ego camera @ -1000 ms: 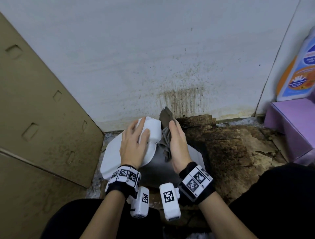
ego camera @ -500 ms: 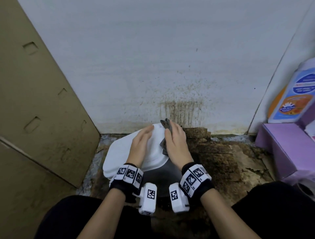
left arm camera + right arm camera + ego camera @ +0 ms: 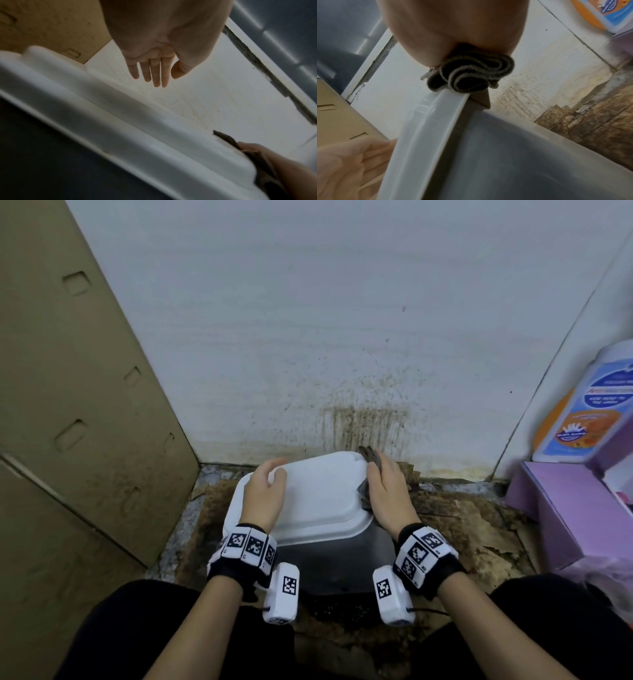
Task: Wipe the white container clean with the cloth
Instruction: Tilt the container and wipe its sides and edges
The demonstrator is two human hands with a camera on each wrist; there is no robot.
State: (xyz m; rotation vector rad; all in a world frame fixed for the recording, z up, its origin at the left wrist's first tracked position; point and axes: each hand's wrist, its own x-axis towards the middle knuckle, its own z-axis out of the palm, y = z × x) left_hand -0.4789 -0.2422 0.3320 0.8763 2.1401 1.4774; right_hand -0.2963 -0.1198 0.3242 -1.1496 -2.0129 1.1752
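- A pale, faintly streaked wall (image 3: 308,320) fills the background, spattered brown and rust-stained near the floor.
- Flat tan cardboard panels (image 3: 68,405) with punched rectangular slots lean at the left.
- The floor (image 3: 462,529) is flaking, mottled brown, peeling in layers.
- A matte lilac box (image 3: 565,508) stands at the right, with a glossy plastic bottle (image 3: 589,405) bearing a blue and orange label on it.
- The white container (image 3: 318,494), smooth plastic with rounded corners and a stepped rim, lies close to the wall's foot between the two hands, resting on a grey translucent tub (image 3: 342,563).
- The left hand (image 3: 263,494) lies on the container's left side, fingers fairly straight and loosely spread, holding nothing.
- The right hand (image 3: 387,494) presses along the container's right edge, gripping the cloth.
- The cloth (image 3: 471,75), a dark grey woven fabric with a paler edge, is bunched in soft curling folds against the rim.
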